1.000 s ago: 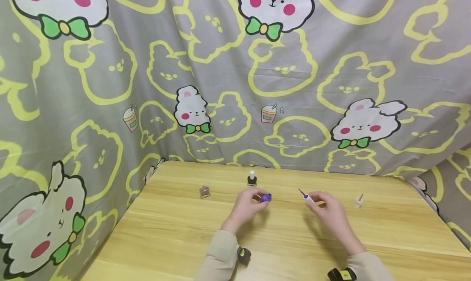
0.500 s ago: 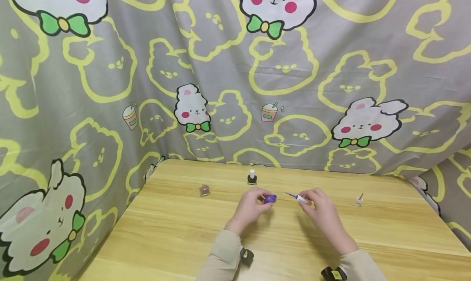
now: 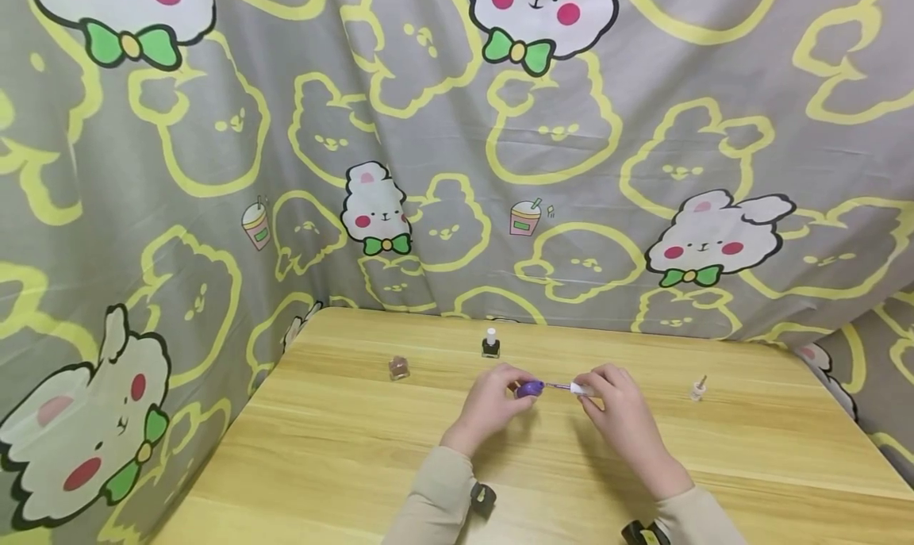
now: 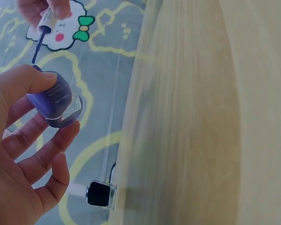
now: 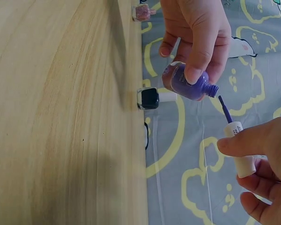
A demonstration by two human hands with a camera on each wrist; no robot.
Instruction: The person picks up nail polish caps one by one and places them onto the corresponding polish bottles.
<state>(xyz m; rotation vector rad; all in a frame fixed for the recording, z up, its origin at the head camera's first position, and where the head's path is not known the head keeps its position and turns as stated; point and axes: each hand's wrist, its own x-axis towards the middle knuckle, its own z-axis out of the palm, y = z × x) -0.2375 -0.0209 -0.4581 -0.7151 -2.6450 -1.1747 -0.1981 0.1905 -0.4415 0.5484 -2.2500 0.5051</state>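
The left hand (image 3: 493, 408) grips a purple nail polish bottle (image 4: 56, 99), raised off the wooden table (image 3: 321, 450) and tilted, mouth toward the right hand (image 3: 623, 414). That hand pinches a white cap (image 5: 244, 161), its brush (image 5: 226, 111) tip just beside the mouth. A black nail polish bottle (image 3: 490, 347) stands near the table's far edge, a mauve bottle (image 3: 399, 368) toward the far left corner, an upturned brush cap (image 3: 697, 392) toward the right edge.

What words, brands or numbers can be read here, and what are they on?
"NAIL POLISH": on the purple bottle.
Other print on that bottle: too blurred to read surely.
White cap of the brush: dark print, too small to read.
Yellow label at the right wrist: too small.
Nothing else is readable.
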